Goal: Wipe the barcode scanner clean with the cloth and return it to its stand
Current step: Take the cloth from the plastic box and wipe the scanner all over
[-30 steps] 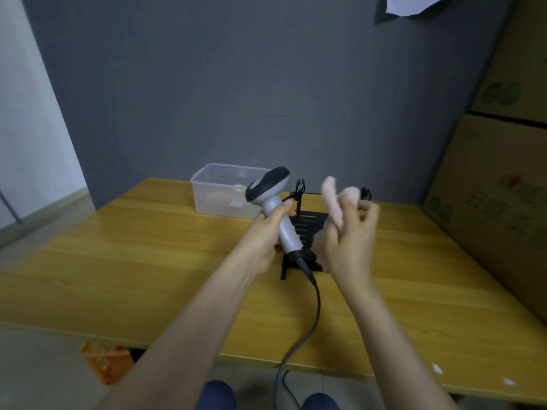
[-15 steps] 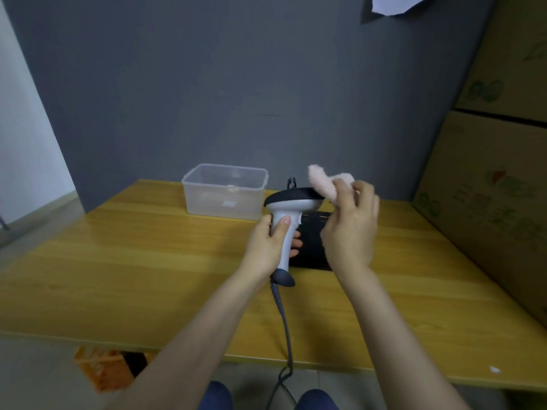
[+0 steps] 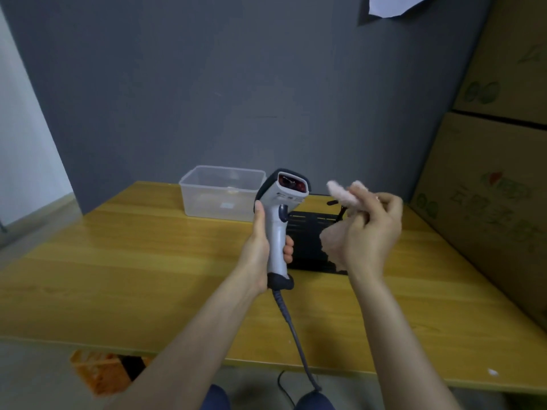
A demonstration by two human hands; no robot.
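In left hand (image 3: 260, 250): white-grey scanner (image 3: 282, 211), upright, red window.

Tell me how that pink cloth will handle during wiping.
Probably floppy: the cloth bunches and droops out of the right hand. Likely light, pinched by fingers alone. Its fuzzy surface should grip the scanner, not slide.

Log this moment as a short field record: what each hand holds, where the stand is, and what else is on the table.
left hand: grips the barcode scanner by its handle, upright, window towards the camera
right hand: holds the pink cloth, apart from the scanner
stand: black, on the wooden table, behind the hands, no scanner in it
cable: runs from the handle down past the table edge
clear plastic box: at the table's rear
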